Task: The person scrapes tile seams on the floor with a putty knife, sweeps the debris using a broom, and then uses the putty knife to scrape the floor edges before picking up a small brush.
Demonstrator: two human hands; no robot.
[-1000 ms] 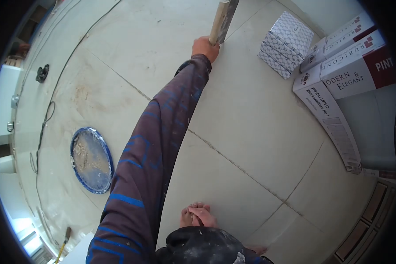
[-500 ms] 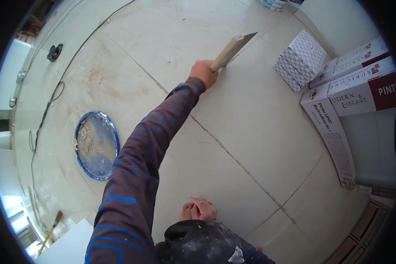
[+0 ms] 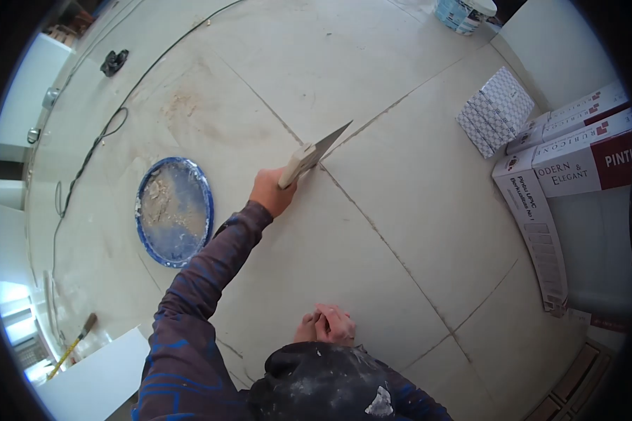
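Note:
My left hand (image 3: pixel 274 191) is closed around the pale wooden handle of a scraper (image 3: pixel 321 150). Its thin, dark metal blade points up and to the right, just above a meeting of tile joints. Below the left forearm and to its left lies a round blue-rimmed lid (image 3: pixel 209 203) with crumbly, pale residue on it. At the bottom, past my paint-spattered dark trouser knee, bare skin shows: a foot (image 3: pixel 305 328) and what appears to be my right hand (image 3: pixel 336 325) against it. Its fingers are too small and overlapped to make out.
Large pale floor tiles (image 3: pixel 414 175) carry dark joint lines. Long printed boxes (image 3: pixel 569 165) and a patterned carton (image 3: pixel 495 112) stand on the right, a bucket (image 3: pixel 465 14) at the top. A black cable (image 3: pixel 84 165) crosses the left side; a brush (image 3: pixel 88 326) lies lower left.
My left hand has drawn back down and to the left with the scraper. The view has shifted slightly, so the lid, boxes and bucket sit a little differently in it.

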